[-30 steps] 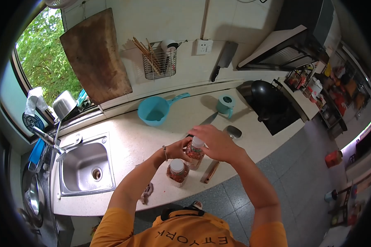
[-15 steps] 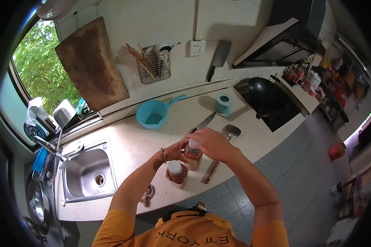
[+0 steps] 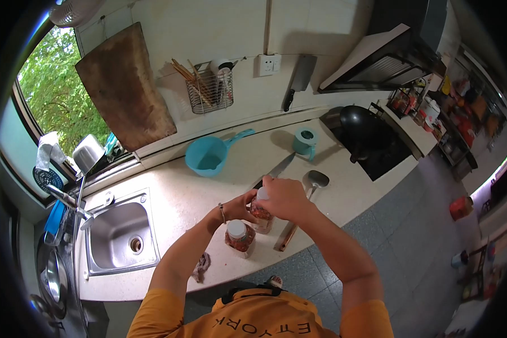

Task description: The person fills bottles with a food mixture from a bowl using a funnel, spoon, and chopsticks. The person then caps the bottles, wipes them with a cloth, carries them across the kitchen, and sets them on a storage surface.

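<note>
My left hand is wrapped around the body of a clear jar with reddish contents, which stands upright on the counter. Over its white lid my right hand is closed, gripping the lid from the top and side. A second jar, white-lidded and holding similar red contents, stands just in front and to the left, untouched. Beyond my hands lies a knife, its handle end partly hidden by them. To the right is a spatula, its long wooden-ended handle passing beside the held jar.
A steel sink is set into the counter at left. Behind are a blue ladle-shaped scoop and a teal mug. A black wok sits on the stove at right. A crumpled rag lies near the front edge.
My right hand has turned slightly on the lid and shifted a little, its forearm lower. The left hand stays around the jar.
</note>
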`<state>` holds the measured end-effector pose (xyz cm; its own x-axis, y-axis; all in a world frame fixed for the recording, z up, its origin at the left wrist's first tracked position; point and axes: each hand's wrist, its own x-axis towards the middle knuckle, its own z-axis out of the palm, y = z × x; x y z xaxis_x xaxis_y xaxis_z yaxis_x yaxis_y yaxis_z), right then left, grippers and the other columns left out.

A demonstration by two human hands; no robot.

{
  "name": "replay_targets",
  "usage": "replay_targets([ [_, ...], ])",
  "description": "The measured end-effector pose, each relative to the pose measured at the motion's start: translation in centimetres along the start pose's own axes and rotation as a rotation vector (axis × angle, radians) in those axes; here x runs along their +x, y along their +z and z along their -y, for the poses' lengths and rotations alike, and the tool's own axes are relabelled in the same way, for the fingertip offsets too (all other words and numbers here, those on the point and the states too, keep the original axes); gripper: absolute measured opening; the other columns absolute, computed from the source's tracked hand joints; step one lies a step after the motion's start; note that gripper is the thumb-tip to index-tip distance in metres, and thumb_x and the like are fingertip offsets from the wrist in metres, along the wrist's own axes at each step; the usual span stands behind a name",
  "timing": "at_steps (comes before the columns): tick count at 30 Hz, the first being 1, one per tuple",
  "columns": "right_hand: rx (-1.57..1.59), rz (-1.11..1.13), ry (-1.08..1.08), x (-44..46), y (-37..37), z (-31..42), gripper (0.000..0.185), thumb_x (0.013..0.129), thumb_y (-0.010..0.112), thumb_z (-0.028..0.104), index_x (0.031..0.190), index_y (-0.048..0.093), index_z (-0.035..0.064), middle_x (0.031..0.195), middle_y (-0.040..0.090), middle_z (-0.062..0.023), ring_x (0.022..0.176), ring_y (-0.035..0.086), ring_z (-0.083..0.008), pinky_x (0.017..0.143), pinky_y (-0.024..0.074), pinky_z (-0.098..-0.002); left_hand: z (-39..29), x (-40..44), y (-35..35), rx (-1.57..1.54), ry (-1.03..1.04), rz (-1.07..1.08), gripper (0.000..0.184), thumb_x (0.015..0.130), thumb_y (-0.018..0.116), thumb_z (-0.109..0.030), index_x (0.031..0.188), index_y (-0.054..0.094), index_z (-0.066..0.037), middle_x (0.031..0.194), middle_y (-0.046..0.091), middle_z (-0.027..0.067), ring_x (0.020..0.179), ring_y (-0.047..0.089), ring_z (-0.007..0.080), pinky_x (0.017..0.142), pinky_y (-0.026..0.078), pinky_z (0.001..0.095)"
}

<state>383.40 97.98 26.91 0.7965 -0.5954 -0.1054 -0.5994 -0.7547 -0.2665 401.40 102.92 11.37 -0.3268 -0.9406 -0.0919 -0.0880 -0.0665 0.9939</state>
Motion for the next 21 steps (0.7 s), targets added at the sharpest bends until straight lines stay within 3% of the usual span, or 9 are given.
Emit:
replay_targets([
  [2,-0.027,0.061,0.1,0.0,-0.3,0.3,0.054,0.074,0.07,0.04,0.116,0.057,0.0092,0.114,0.059,-0.0137,0.102,0.059,-0.0304,0.081,0.0491,-0.0398,0.0,0.0,0.0,-0.021,-0.008,-0.002,0.094,0.062,0.082,0.004,0.141,0.032,-0.011,0.137,0.046,0.002,0.127,0.042,0.0168,0.103,0.041,0.0347],
  [5,0.106,-0.037,-0.035,0.3,0.1,-2.0,0.059,0.072,0.074,0.039,0.119,0.057,0.0094,0.115,0.059,-0.0128,0.107,0.056,-0.0302,0.091,0.0457,-0.0397,0.0,0.0,-0.1,-0.016,-0.007,0.007,0.094,0.063,0.081,0.003,0.141,0.031,-0.011,0.134,0.047,0.0025,0.126,0.043,0.0166,0.102,0.04,0.0334],
  [7,0.323,-0.007,-0.375,1.5,1.3,-4.5,0.065,0.068,0.08,0.033,0.126,0.056,0.0118,0.123,0.056,-0.0091,0.116,0.052,-0.0263,0.102,0.0382,-0.0379,-0.4,0.1,0.0,0.011,0.004,0.023,0.093,0.063,0.08,0.003,0.141,0.031,-0.012,0.132,0.048,0.0029,0.125,0.044,0.0166,0.102,0.04,0.0327],
  [8,0.32,-0.007,-0.374,1.9,1.9,-5.1,0.065,0.068,0.08,0.033,0.126,0.056,0.0118,0.123,0.056,-0.0091,0.116,0.052,-0.0263,0.102,0.0382,-0.0379,-1.1,-0.1,0.1,-0.006,-0.001,0.034,0.093,0.063,0.08,0.003,0.141,0.031,-0.011,0.13,0.049,0.0034,0.123,0.044,0.0164,0.103,0.04,0.0323],
  [10,0.823,0.237,-0.325,2.5,2.7,-5.9,0.071,0.067,0.082,0.024,0.13,0.054,0.0135,0.134,0.05,-0.0065,0.124,0.046,-0.0219,0.108,0.0312,-0.0351,-1.3,0.0,0.1,-0.02,-0.005,0.045,0.093,0.063,0.079,0.003,0.141,0.03,-0.011,0.128,0.049,0.004,0.122,0.045,0.0162,0.103,0.039,0.0318],
  [13,1.046,0.263,-0.197,2.5,3.7,-6.1,0.068,0.069,0.081,0.019,0.131,0.055,0.0131,0.14,0.045,-0.0062,0.128,0.042,-0.0186,0.108,0.0311,-0.0335,-0.8,0.1,0.2,-0.106,-0.005,0.078,0.093,0.062,0.08,0.002,0.14,0.031,-0.01,0.125,0.05,0.0041,0.119,0.046,0.0155,0.103,0.038,0.031],
  [18,1.233,0.186,-0.243,2.7,6.6,-6.2,0.06,0.073,0.079,0.019,0.127,0.057,0.0125,0.136,0.049,-0.0076,0.126,0.043,-0.02,0.106,0.0333,-0.034,0.6,0.8,0.3,-0.161,0.031,0.041,0.084,0.062,0.081,0.005,0.132,0.038,-0.008,0.112,0.056,0.0007,0.106,0.054,0.0141,0.091,0.047,0.0305],
  [20,1.312,0.139,-0.229,2.3,7.1,-5.5,0.057,0.073,0.079,0.021,0.125,0.058,0.0125,0.135,0.051,-0.0085,0.124,0.045,-0.021,0.104,0.0352,-0.0345,0.7,0.9,0.4,-0.178,0.036,0.042,0.09,0.06,0.083,0.0,0.135,0.035,-0.009,0.116,0.055,0.0024,0.109,0.052,0.0152,0.095,0.044,0.031],
  [21,1.221,0.0,-0.25,2.0,7.5,-5.1,0.053,0.075,0.077,0.018,0.124,0.058,0.0103,0.133,0.052,-0.0092,0.123,0.045,-0.0218,0.104,0.0358,-0.0341,0.7,1.0,0.5,-0.192,0.047,0.044,0.096,0.058,0.086,-0.005,0.138,0.033,-0.009,0.12,0.053,0.0041,0.112,0.051,0.0164,0.099,0.041,0.0316],
])
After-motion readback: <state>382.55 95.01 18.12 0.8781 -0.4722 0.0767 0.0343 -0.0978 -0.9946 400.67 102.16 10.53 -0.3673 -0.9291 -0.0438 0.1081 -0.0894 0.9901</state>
